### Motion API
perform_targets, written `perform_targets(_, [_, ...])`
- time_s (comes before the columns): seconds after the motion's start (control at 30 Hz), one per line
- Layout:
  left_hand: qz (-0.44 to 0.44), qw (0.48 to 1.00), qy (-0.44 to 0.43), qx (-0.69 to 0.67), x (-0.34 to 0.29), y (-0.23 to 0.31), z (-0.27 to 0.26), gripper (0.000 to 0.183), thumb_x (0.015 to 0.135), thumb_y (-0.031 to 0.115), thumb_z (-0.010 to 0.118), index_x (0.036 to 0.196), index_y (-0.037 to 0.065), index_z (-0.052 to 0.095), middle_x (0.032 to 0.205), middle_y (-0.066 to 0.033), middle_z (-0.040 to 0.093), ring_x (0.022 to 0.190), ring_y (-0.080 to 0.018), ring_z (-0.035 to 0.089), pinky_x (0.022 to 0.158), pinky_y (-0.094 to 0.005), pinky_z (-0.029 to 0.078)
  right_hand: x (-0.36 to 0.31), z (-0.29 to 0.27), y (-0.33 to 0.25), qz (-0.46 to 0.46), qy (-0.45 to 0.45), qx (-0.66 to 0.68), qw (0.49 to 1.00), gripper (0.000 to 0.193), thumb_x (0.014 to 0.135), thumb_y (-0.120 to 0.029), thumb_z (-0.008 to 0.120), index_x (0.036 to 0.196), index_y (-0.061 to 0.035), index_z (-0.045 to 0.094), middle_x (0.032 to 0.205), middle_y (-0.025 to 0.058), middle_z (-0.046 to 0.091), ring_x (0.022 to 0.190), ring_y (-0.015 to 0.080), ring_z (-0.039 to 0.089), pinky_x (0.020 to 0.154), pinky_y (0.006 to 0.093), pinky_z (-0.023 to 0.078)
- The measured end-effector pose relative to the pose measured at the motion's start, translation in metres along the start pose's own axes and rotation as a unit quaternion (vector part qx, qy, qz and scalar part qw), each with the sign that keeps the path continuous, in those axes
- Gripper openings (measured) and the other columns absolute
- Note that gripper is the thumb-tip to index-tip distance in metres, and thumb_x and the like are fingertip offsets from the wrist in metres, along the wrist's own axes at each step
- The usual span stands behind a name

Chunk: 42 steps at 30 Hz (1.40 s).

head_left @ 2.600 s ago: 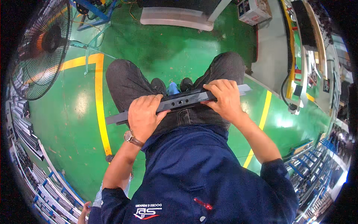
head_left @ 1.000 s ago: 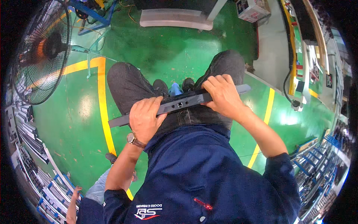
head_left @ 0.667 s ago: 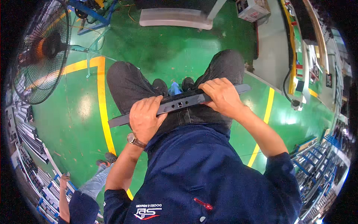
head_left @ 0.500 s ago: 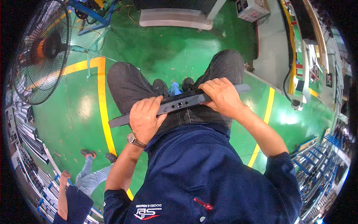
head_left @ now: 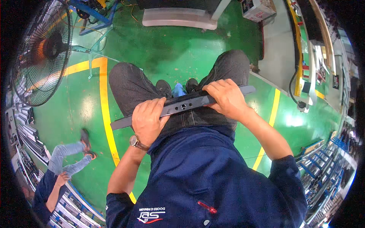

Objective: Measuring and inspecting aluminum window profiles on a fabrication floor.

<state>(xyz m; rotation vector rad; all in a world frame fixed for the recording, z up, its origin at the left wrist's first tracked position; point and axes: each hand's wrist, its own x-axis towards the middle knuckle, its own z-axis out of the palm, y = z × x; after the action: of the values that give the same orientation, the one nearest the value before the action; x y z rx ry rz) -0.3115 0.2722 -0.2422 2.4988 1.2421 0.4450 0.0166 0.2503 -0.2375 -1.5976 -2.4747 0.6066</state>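
Since half a second ago, the co-worker has walked farther toward the left edge at the lower left of the frame, two legs in light blue jeans and two shoes now entirely left of the yellow floor line. The wearer's two hands and the piece between them have stayed in practically the same place.

That piece, one long dark grey metal bar, sits at the centre of the frame, above the lap and tilted up toward the right. Three holes show in its face, the middle one largest. The left hand is closed around it left of the holes, and the right hand grips it to their right; one end sticks out past each hand.

One wristwatch is on the left wrist. Below the bar spreads one navy shirt with one red clip; above it are two knees in dark trousers and two dark shoes.

One black-grilled fan stands at the upper left, one printed carton at the upper right. Two yellow floor lines flank the wearer, the left one turning a corner.
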Motion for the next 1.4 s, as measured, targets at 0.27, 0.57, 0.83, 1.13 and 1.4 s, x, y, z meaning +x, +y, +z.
perform_targets(0.27, [0.006, 1.0, -0.002, 0.009, 0.0, -0.001, 0.001, 0.058, 0.076, 0.022, 0.09, 0.13, 0.006, 0.073, 0.12, -0.0095, 0.076, 0.11, -0.0298, 0.072, 0.099, -0.0454, 0.055, -0.002, 0.001, 0.0, -0.001, 0.005, -0.005, 1.0, 0.061, 0.072, -0.023, 0.092, 0.127, -0.0107, 0.068, 0.116, 0.0079, 0.073, 0.113, 0.0293, 0.07, 0.096, 0.0446, 0.051])
perform_targets(0.57, [-0.019, 1.0, -0.018, 0.0, 0.003, 0.005, -0.002, 0.058, 0.076, 0.026, 0.092, 0.128, 0.008, 0.073, 0.115, -0.0124, 0.076, 0.107, -0.0348, 0.072, 0.094, -0.0475, 0.056, -0.002, 0.003, -0.001, 0.001, 0.011, -0.005, 1.0, 0.06, 0.073, -0.023, 0.091, 0.126, -0.0105, 0.068, 0.115, 0.0079, 0.073, 0.113, 0.0295, 0.07, 0.097, 0.0446, 0.051])
perform_targets(0.83, [-0.047, 0.991, -0.125, -0.016, 0.022, 0.015, -0.001, 0.054, 0.079, 0.028, 0.092, 0.124, 0.007, 0.073, 0.109, -0.0132, 0.078, 0.099, -0.0367, 0.074, 0.089, -0.0478, 0.057, -0.004, 0.003, -0.004, 0.002, 0.014, -0.013, 1.0, 0.06, 0.072, -0.021, 0.091, 0.127, -0.0109, 0.069, 0.117, 0.0075, 0.073, 0.115, 0.0291, 0.069, 0.098, 0.0446, 0.05])
perform_targets(1.13, [-0.038, 0.996, -0.076, -0.011, 0.018, 0.016, 0.004, 0.056, 0.073, 0.023, 0.094, 0.124, 0.006, 0.075, 0.112, -0.0138, 0.079, 0.101, -0.0352, 0.076, 0.092, -0.0471, 0.06, -0.006, 0.002, -0.003, -0.004, 0.019, -0.008, 1.0, 0.064, 0.071, -0.021, 0.092, 0.129, -0.0108, 0.068, 0.119, 0.0067, 0.072, 0.115, 0.0279, 0.069, 0.098, 0.0442, 0.05])
perform_targets(1.4, [-0.035, 0.996, -0.078, -0.014, 0.018, 0.016, 0.004, 0.052, 0.077, 0.022, 0.091, 0.123, 0.005, 0.075, 0.115, -0.0148, 0.08, 0.105, -0.035, 0.077, 0.096, -0.0472, 0.06, -0.008, 0.006, -0.002, -0.005, 0.025, -0.011, 1.0, 0.065, 0.07, -0.021, 0.092, 0.129, -0.0104, 0.068, 0.119, 0.0073, 0.072, 0.116, 0.0283, 0.069, 0.099, 0.0438, 0.05])
